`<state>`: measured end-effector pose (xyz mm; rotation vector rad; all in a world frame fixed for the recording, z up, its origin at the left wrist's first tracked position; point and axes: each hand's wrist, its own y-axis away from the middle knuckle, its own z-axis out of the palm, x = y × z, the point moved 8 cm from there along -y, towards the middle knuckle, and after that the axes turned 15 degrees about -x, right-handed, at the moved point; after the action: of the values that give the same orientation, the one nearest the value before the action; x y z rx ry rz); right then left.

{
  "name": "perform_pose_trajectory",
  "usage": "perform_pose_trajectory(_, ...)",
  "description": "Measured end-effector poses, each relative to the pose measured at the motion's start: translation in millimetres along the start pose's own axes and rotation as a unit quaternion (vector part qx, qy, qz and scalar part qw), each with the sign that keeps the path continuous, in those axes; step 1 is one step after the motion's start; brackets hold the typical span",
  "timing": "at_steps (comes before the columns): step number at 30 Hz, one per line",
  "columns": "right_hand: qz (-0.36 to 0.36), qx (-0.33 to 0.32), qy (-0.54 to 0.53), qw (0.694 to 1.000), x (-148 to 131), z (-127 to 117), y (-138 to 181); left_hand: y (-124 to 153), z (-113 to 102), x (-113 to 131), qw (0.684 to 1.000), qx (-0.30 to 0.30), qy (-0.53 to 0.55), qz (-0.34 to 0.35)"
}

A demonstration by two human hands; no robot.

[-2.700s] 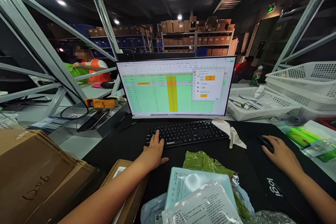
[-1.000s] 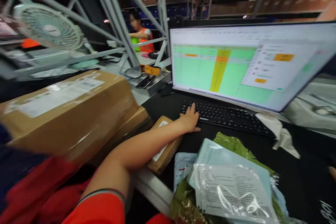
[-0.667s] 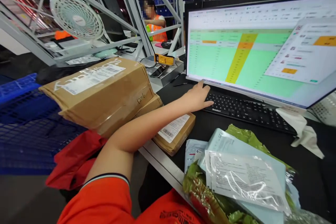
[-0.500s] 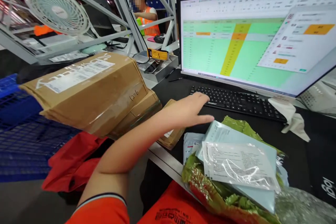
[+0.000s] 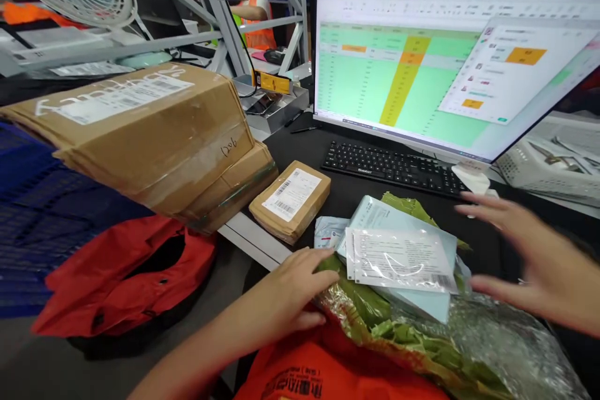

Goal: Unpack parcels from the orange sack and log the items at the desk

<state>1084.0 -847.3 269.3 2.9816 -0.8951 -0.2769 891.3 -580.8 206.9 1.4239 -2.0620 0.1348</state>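
My left hand [image 5: 300, 287] is at the left edge of a torn green plastic mailing bag [image 5: 370, 303], fingers apart and touching or close to it. To the right of the bag, my right hand [image 5: 529, 256] hangs in the air, slightly blurred, with thumb and fingers spread and nothing in them. A pale blue box [image 5: 368, 215] lies tilted on the green bag. On top of it rest clear sachets with printed text [image 5: 398, 259], overlapping each other. Crumpled clear bubble wrap [image 5: 506, 337] spreads out below my right hand.
A small labelled carton [image 5: 293, 200] sits near the desk edge, beside larger stacked cartons [image 5: 154, 131]. Behind are a black keyboard [image 5: 389, 167], a monitor [image 5: 398, 75] and a white basket [image 5: 553, 169]. A red bag [image 5: 126, 275] lies at lower left. A co-worker [image 5: 255, 12] is farther back.
My left hand has drawn back from near the keyboard to the green bag's left edge. My right hand has come into view on the right. The small carton is now uncovered.
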Motion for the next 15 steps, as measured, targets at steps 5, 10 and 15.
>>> perform_pose_trajectory(5, -0.051, -0.142, 0.088, 0.985, -89.8, 60.0, -54.8, -4.7, 33.4, -5.8, 0.997, 0.053, 0.040, -0.031)
perform_pose_trajectory(10, 0.010, -0.150, 0.108, 0.983, -85.8, 82.7, -61.0, 0.8, 54.9, -5.6, 0.996, 0.081, 0.025, -0.013)
perform_pose_trajectory(15, 0.041, -0.133, 0.015, 0.990, -68.4, 59.5, -54.9, 4.7, 56.2, -6.3, 0.995, 0.103, 0.006, 0.006)
